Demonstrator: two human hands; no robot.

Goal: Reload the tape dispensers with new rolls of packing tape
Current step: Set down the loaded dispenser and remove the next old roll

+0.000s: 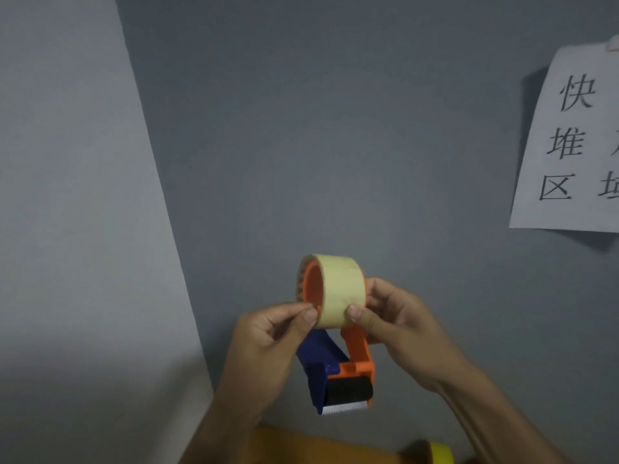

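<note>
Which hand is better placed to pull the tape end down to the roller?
Probably the left hand: it pinches at the tape roll's lower edge, while the right hand steadies the roll on the dispenser.

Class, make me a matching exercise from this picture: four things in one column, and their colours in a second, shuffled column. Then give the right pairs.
Things:
1. tape roll
2. dispenser hub inside the roll
3. roller near the blade
4. paper sign on the wall

Colours:
A. black
B. white
C. pale yellow
D. orange

Pairs: 1-C, 2-D, 3-A, 4-B
</note>
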